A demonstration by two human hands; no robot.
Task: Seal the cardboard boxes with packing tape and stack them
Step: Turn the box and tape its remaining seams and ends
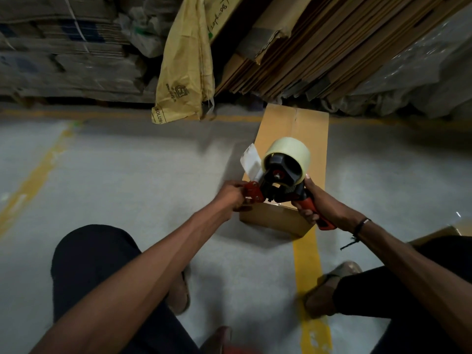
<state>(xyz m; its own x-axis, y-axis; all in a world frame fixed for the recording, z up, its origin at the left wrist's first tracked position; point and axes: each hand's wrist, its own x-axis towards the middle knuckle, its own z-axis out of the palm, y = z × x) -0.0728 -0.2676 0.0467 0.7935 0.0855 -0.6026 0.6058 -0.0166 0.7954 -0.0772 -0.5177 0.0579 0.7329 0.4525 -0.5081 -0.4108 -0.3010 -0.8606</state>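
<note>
Resting flat on the grey floor (127, 175) is a long cardboard box (288, 139), top flaps closed, its near end straddling a yellow floor line (307, 264).

Tape dispenser (281, 185) held just above the box's near end, a roll of pale clear tape (287, 154) mounted on its black hub. A loose tab of tape (250, 160) sticks up on the left of the roll.

Right hand (323, 203): fingers curled round the red handle, thumb up against the roll. Left hand (231, 195): fingers closed on the red metal front plate of the dispenser, over the box's near-left corner; exactly what the fingertips pinch is hidden.

Dark cord bracelet (360, 227) on the right wrist. Person crouched, dark trousers; one sandalled foot (332, 284) near the box's near end, on the yellow line.

Beyond the box's far end: leaning flattened cardboard sheets (319, 47). Left of those, a yellow woven sack (184, 67) hangs down. Further left, bundled stacks of flat cartons (63, 47), blurred. Right of the sheets, clear plastic wrapping (421, 80).
</note>
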